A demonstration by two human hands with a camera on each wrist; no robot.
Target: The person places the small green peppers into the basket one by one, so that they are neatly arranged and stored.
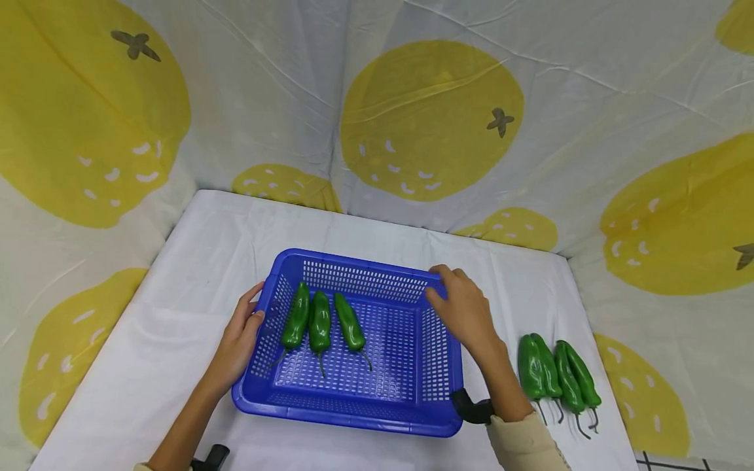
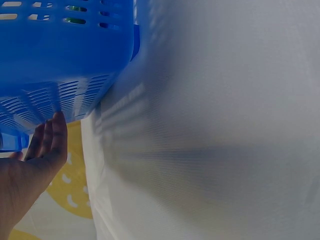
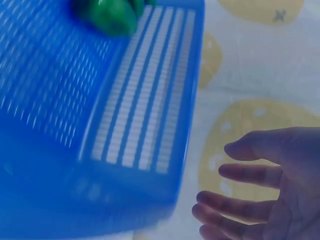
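A blue plastic basket point(image 1: 383, 422) with slotted walls holds three green peppers point(image 1: 320, 324), side by side towards its left. My left hand point(image 1: 238, 340) grips the basket's left side, thumb at the rim and fingers against the outer wall. In the left wrist view, the fingertips point(image 2: 59, 117) meet the slotted wall from outside. My right hand point(image 1: 465, 307) is over the basket's far right corner in the head view. The right wrist view shows this right hand point(image 3: 280, 185) beside the basket wall, with its fingers spread and nothing in them.
Several more green peppers point(image 1: 565, 373) lie in a row on the white cloth at the right. The white-covered table point(image 1: 194, 261) is enclosed by hanging fabric point(image 1: 283, 78) with large yellow fruit prints at the back and sides.
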